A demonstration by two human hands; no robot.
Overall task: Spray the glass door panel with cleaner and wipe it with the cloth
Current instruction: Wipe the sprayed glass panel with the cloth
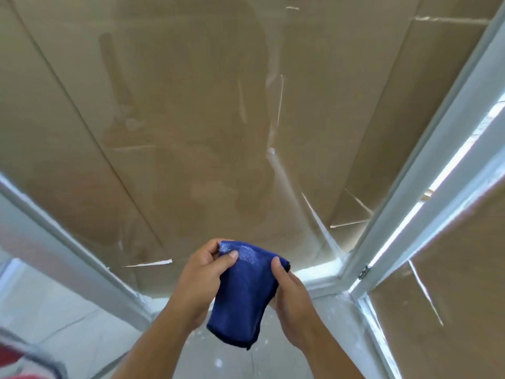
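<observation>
Both hands, left (203, 272) and right (291, 291), grip a blue cloth (243, 294) before the paper-backed glass panel (191, 105).

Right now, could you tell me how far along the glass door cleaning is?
Done: I cannot tell whether it has been sprayed; no spray bottle is in view, and the glass door panel looks hazy and smeared. In hand: the left hand and right hand both grip the blue cloth, held off the glass. Left: wiping the panel, which the cloth does not yet touch.
</observation>
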